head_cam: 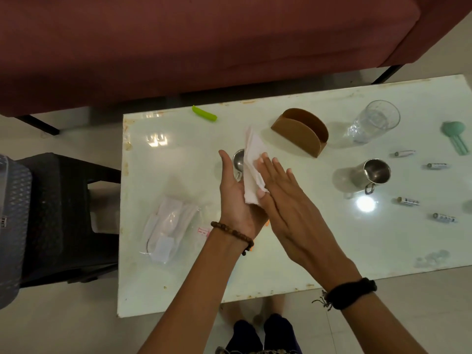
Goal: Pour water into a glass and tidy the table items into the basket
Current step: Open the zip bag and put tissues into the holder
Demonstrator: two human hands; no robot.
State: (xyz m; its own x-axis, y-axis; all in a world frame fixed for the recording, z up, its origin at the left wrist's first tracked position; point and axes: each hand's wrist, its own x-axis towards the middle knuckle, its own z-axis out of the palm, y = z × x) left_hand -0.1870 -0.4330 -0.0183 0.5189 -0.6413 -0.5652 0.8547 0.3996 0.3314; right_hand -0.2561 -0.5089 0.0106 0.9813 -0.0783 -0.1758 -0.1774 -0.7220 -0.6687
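Note:
A stack of white paper napkins (pixel 252 162) stands on edge between my two hands above the middle of the white table (pixel 178 277). My left hand (pixel 236 198) cups it from the left, palm up. My right hand (pixel 283 192) presses flat against its right side. An empty brown napkin holder (pixel 301 132) sits just beyond. A clear glass (pixel 374 121) with water stands at the back right. One steel cup (pixel 373 175) stands right of my hands; another steel cup (pixel 238 162) is half hidden behind the napkins.
Several batteries (pixel 408 201) lie along the right side. A green clip (pixel 204 113) lies at the far edge, a mint-green tool (pixel 456 135) at far right. A clear plastic bag (pixel 169 228) of white items lies left. A dark basket (pixel 15 226) and black stool (pixel 69 213) stand left; a maroon sofa (pixel 204 42) lies beyond.

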